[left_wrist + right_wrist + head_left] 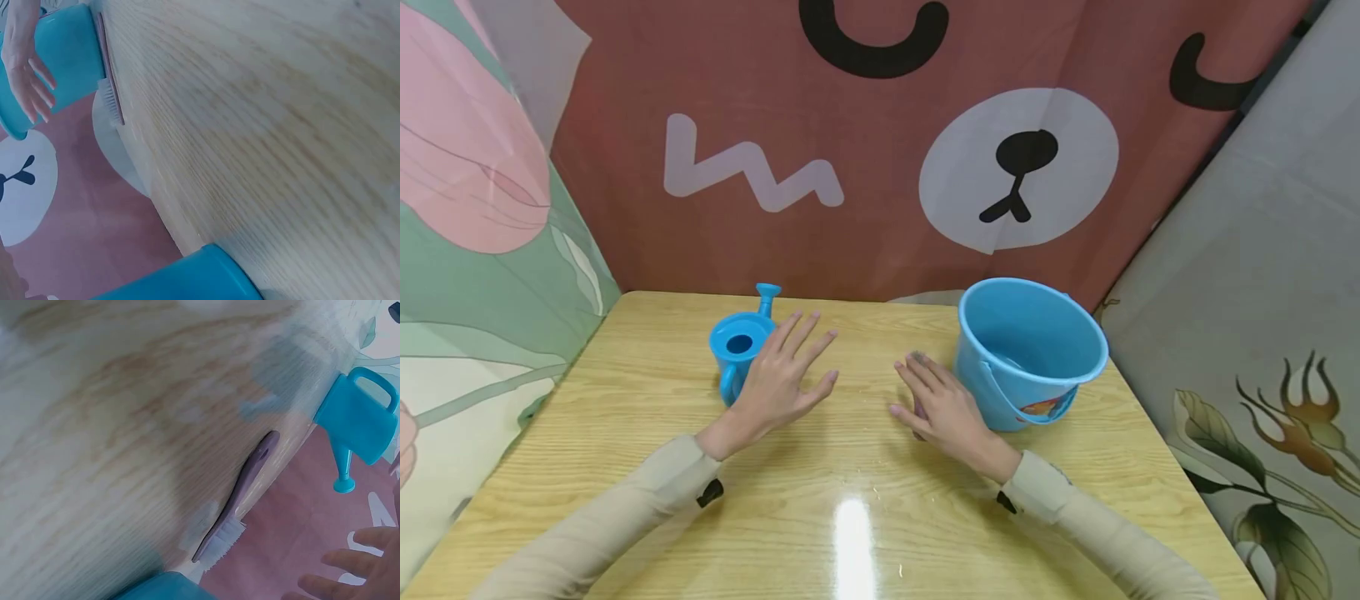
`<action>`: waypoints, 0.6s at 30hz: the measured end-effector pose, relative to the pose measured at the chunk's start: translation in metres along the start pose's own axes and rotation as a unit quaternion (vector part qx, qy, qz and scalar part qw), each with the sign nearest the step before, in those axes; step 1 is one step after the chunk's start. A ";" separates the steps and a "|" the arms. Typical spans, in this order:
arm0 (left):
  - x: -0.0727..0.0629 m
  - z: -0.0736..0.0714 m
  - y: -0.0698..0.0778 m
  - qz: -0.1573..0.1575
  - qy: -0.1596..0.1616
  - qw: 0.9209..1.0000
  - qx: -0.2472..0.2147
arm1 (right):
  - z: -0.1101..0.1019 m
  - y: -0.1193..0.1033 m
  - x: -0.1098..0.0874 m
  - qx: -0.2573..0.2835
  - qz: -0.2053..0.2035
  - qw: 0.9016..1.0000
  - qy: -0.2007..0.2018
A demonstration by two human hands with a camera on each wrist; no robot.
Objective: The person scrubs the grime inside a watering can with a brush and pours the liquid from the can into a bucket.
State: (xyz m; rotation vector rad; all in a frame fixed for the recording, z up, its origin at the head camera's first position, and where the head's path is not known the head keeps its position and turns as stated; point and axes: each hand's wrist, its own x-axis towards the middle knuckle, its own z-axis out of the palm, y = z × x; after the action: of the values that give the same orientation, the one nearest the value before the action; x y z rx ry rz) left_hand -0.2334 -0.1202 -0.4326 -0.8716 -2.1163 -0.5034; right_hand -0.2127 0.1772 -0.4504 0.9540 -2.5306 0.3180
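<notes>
My left hand [782,379] is held with its fingers spread, just right of a blue watering can [727,340]; nothing is in its grasp. The can's handle and spout show in the right wrist view. My right hand [947,408] reaches out with straight fingers, left of a light blue bucket [992,396]. Beneath that hand lies a brush with a purple-brown handle [247,478] and pale bristles [222,544], mostly hidden in the head view. The brush rests flat on the table, and the right fingers are not curled round it.
The wooden table [790,517] meets a red-brown curtain [880,242] with a bear face along its back edge. Patterned cloths hang at the left [482,300] and right [1225,275]. The bucket's handle [1000,387] hangs down its front.
</notes>
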 end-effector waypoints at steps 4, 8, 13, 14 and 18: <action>0.000 -0.001 0.000 -0.001 0.010 1.000 -0.005 | -0.001 -0.001 0.000 -0.002 0.003 1.000 0.005; 0.000 -0.003 0.000 -0.005 0.014 1.000 -0.007 | 0.000 -0.001 0.000 -0.008 0.002 1.000 0.011; 0.000 -0.003 0.000 -0.006 0.018 1.000 -0.009 | 0.000 -0.001 -0.002 -0.003 0.004 1.000 0.009; 0.000 -0.003 0.000 -0.005 0.020 1.000 -0.009 | 0.000 -0.001 -0.002 -0.003 0.004 1.000 0.008; 0.000 -0.002 -0.002 -0.004 0.027 1.000 -0.009 | 0.001 0.000 -0.003 -0.008 0.000 1.000 0.014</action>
State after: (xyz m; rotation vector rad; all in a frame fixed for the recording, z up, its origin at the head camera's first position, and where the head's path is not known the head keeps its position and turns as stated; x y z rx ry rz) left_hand -0.2330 -0.1229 -0.4316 -0.8503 -2.0690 -0.5447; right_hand -0.2111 0.1783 -0.4525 0.9377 -2.5039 0.3073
